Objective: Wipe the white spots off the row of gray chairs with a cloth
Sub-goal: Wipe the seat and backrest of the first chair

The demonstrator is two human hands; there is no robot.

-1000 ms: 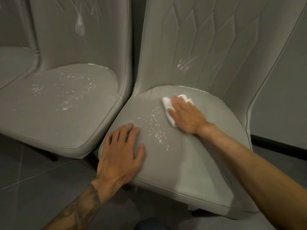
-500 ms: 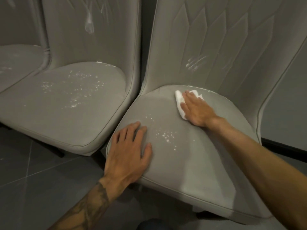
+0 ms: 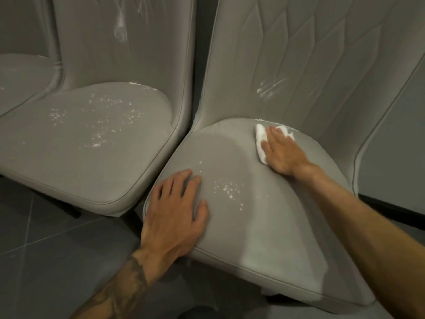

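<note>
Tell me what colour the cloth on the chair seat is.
White. The cloth, pressed under the right hand, shows best in the head view.

Head camera looks steeply down, close over the gray chairs (image 3: 264,226).

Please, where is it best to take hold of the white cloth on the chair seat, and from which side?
Probably by the folded edge of the cloth that shows left of the right hand, pinched from above and the front. The cloth lies flat on the seat under that hand, and the backrest rises close behind it, blocking the rear.
</note>
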